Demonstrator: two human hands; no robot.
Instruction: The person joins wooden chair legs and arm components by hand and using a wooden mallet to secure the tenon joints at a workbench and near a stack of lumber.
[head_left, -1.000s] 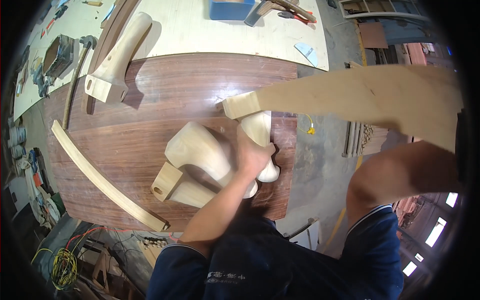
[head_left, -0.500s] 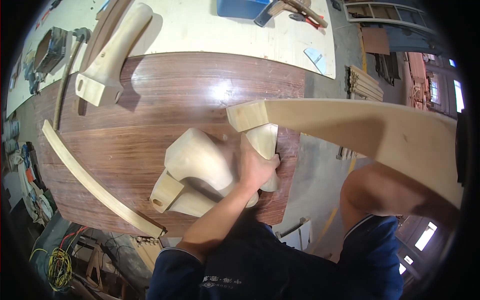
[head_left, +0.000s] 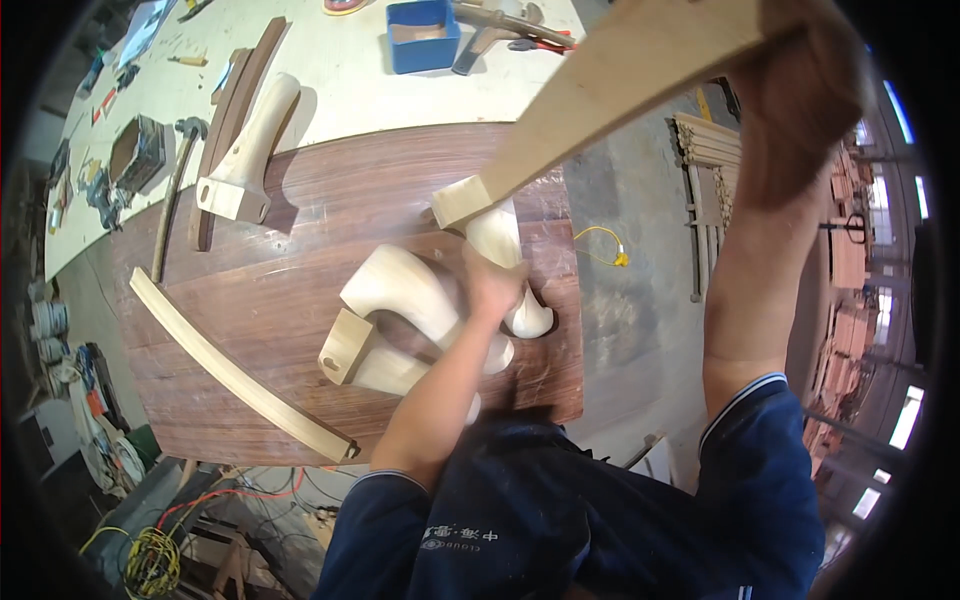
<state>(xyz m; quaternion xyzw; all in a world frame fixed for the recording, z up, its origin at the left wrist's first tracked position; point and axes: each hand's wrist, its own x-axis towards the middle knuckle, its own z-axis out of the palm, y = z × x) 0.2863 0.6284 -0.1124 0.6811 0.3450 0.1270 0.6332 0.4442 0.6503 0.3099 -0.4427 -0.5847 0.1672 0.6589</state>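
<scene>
My left hand (head_left: 497, 286) is wrapped round a pale curved wooden furniture leg (head_left: 494, 235) near the table's right edge. The leg's rounded foot (head_left: 532, 320) rests low beside my fingers. Against the leg's top, a long pale wooden rail (head_left: 620, 90) meets it at a squarish end; whether they are joined I cannot tell. My right hand (head_left: 815, 85), somewhat blurred, grips the rail's other end, raised at the upper right. Left of my left forearm lie two more curved legs, one (head_left: 400, 285) behind another with a slotted end (head_left: 346, 345).
A further leg (head_left: 240, 180) lies at the far left, near a hammer (head_left: 172, 195) and dark wood strips (head_left: 225, 140). A curved strip (head_left: 240, 365) lies along the brown tabletop's left. Behind are a blue box (head_left: 422, 50) and red-handled pliers (head_left: 540, 44). Yellow cord (head_left: 605, 236) lies on the floor.
The rail's far end has swung up and away from me, with my right hand now in view on it. My left hand still grips the leg. The whole view has shifted.
</scene>
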